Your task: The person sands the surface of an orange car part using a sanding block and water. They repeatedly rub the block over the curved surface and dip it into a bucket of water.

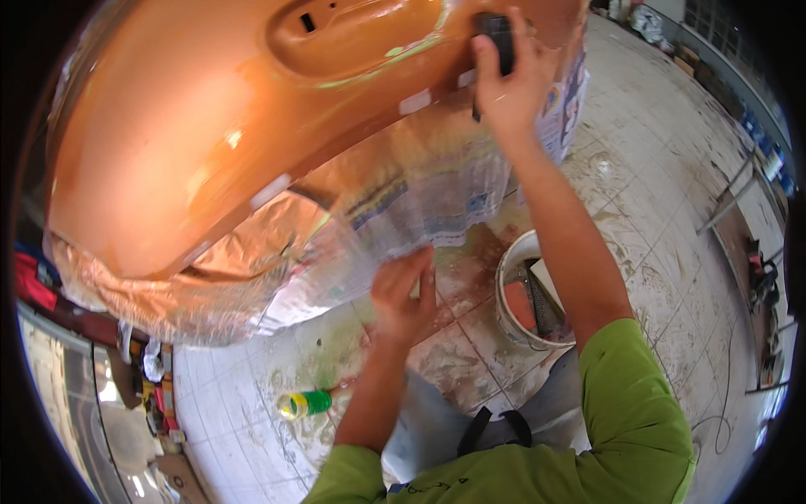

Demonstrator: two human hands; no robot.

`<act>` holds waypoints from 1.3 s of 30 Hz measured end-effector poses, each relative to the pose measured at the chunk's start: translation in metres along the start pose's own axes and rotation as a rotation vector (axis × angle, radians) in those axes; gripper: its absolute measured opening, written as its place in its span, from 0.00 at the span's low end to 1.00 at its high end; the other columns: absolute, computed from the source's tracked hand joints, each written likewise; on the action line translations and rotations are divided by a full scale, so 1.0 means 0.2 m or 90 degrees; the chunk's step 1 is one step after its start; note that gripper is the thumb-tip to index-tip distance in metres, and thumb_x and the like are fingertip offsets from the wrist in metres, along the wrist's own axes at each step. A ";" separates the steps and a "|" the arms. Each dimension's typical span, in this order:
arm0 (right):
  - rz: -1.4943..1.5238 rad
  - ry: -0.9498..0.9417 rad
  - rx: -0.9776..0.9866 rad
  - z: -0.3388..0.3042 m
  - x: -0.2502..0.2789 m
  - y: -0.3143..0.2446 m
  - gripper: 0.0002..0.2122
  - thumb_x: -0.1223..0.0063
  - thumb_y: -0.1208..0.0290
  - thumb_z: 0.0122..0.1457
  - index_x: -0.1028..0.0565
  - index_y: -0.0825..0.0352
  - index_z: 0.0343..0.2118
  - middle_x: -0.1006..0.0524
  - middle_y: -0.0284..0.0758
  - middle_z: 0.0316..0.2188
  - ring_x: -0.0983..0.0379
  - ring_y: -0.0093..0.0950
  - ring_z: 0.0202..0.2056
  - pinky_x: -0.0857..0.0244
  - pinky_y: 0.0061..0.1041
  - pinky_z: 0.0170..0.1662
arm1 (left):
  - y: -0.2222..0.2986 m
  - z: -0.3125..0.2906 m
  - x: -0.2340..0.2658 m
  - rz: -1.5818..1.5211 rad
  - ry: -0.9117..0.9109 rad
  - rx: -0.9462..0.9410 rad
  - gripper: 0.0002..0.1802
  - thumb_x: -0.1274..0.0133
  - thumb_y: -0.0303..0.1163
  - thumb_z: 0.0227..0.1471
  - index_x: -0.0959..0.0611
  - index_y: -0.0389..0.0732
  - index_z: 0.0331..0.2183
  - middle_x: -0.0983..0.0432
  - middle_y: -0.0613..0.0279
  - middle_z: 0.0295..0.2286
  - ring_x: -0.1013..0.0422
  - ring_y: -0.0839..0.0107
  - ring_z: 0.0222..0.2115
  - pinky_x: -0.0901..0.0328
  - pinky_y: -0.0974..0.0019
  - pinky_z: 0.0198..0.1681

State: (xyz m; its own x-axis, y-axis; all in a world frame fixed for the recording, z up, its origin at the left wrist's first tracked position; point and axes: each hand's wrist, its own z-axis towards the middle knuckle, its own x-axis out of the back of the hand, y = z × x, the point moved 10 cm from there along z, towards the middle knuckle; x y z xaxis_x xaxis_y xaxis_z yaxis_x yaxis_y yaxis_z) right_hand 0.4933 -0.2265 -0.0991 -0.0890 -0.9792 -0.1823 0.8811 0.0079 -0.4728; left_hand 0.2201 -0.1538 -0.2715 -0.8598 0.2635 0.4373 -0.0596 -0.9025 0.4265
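My right hand reaches up and grips a black sanding block, held against the lower right part of a glossy orange car panel. The panel has a rounded recess with a small dark slot, and pale patches show along its lower edge. Below that edge hangs masking paper, newspaper-like and partly coloured orange. My left hand is in front of the paper, low and away from the panel, its fingers curled in. Whether anything small is inside that hand is hidden.
A white bucket with an orange piece and other tools inside stands by my right knee. On the tiled, stained floor lies a green and yellow bottle. A metal-legged bench is at the right; boxes line the left.
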 end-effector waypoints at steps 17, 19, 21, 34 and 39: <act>0.470 -0.510 -0.196 -0.52 -0.05 -0.38 0.28 0.35 0.66 0.62 0.30 0.63 0.65 0.22 0.48 0.51 0.22 0.39 0.45 0.27 0.37 0.50 | 0.33 0.80 0.45 0.589 -0.090 -0.393 0.36 0.29 0.30 0.46 0.18 0.52 0.59 0.33 0.46 0.65 0.32 0.47 0.61 0.36 0.49 0.61; 0.369 -0.624 -0.070 -0.66 0.08 -0.16 0.28 0.34 0.65 0.61 0.28 0.60 0.64 0.22 0.48 0.50 0.22 0.44 0.46 0.28 0.41 0.53 | 0.24 0.71 0.72 0.602 -0.118 -0.382 0.32 0.31 0.32 0.50 0.17 0.51 0.58 0.33 0.42 0.64 0.33 0.44 0.62 0.35 0.47 0.61; 0.138 -0.818 -0.134 -0.81 0.28 0.27 0.25 0.32 0.60 0.59 0.22 0.58 0.59 0.21 0.47 0.51 0.24 0.48 0.53 0.31 0.42 0.58 | 0.19 0.59 0.99 0.628 -0.152 -0.380 0.31 0.31 0.32 0.51 0.16 0.50 0.58 0.33 0.40 0.64 0.33 0.42 0.62 0.35 0.46 0.60; -0.535 -0.877 -0.435 -1.32 1.09 1.80 0.41 0.66 0.29 0.66 0.16 0.68 0.46 0.15 0.48 0.44 0.19 0.44 0.51 0.27 0.44 0.55 | 0.60 1.22 -0.43 0.571 -0.297 -0.519 0.29 0.33 0.34 0.50 0.14 0.54 0.56 0.30 0.55 0.62 0.31 0.51 0.60 0.37 0.48 0.60; -0.505 -0.826 -0.363 -1.33 1.09 1.80 0.39 0.65 0.31 0.68 0.16 0.68 0.44 0.14 0.48 0.39 0.17 0.45 0.46 0.26 0.45 0.51 | 0.30 0.84 0.67 0.673 -0.290 -0.512 0.24 0.38 0.41 0.59 0.17 0.51 0.57 0.29 0.40 0.61 0.32 0.42 0.61 0.37 0.43 0.60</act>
State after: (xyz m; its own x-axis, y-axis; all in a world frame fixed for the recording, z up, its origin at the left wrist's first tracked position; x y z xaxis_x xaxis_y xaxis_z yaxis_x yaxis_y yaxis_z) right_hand 0.6675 -0.3832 -0.5385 0.2785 -0.2750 0.9202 0.5037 -0.7739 -0.3838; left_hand 0.1867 -0.1151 -0.0556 -0.4520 -0.7074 0.5433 0.0997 -0.6454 -0.7573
